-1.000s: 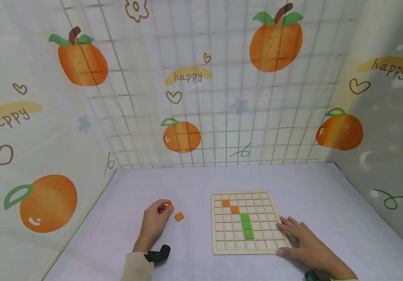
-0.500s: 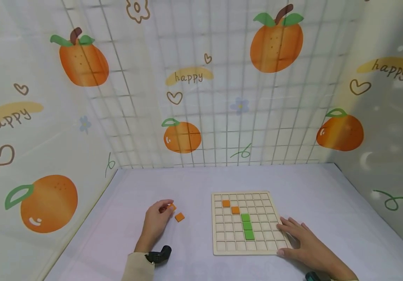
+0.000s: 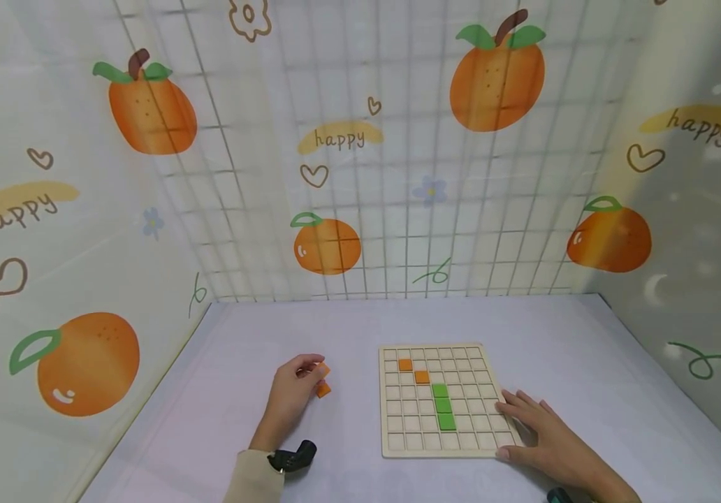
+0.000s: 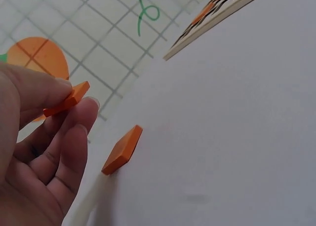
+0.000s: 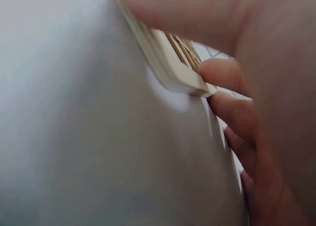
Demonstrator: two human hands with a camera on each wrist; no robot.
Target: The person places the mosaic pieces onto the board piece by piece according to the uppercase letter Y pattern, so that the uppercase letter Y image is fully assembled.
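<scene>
Between thumb and fingers, my left hand [image 3: 291,391] pinches an orange square tile [image 4: 69,101], seen tilted in the left wrist view and raised off the table. A second orange tile [image 4: 122,150] lies flat on the table just beside that hand, partly covered by it in the head view. To the right lies a pale wooden grid board [image 3: 480,423]. Two orange tiles [image 3: 422,377] and three green tiles [image 3: 442,405] sit in its cells. My right hand [image 3: 545,436] rests at the board's near right corner, fingers fairly straight, thumb and fingertips touching the edge.
The table [image 3: 348,314] has a pale lilac cover. A white printed curtain [image 3: 386,209] with oranges encloses it at the back and both sides, with a wire grid behind. A black strap device [image 3: 294,457] is on the left wrist.
My left hand has lifted the orange tile slightly and moved right with it, over the tile still on the table. The right hand and the board stay put.
</scene>
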